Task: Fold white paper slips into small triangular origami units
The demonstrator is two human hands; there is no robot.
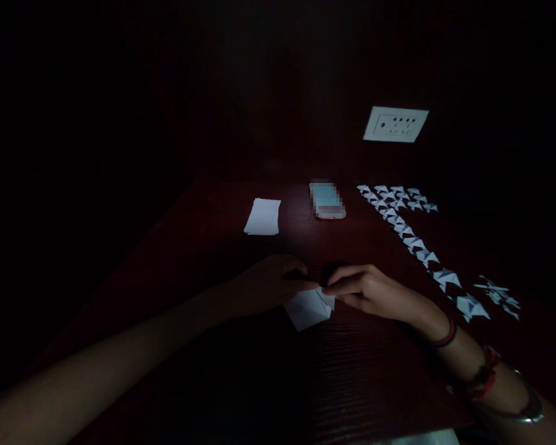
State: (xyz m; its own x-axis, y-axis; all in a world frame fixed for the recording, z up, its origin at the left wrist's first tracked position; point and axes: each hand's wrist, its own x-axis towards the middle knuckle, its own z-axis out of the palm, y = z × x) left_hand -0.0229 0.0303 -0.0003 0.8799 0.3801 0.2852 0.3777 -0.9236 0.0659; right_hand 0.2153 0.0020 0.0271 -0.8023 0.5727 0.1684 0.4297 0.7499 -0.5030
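A partly folded sheet of white paper [306, 311] lies on the dark reddish table, in front of me. My left hand [271, 285] rests over its upper left side, thumb and fingers on the paper's edge. At the upper right corner, my right hand [364, 287] pinches a folded flap between thumb and fingertips. Creases and a layered fold show near the right fingertips. Shadow hides part of the left fingers.
Behind the hands lies a stack of white paper sheets [263, 217], with a phone [327, 199] to its right. Rows of folded paper pieces [410, 241] run along the right, near some paper strips [497, 293]. A socket plate [396, 124] is on the back wall.
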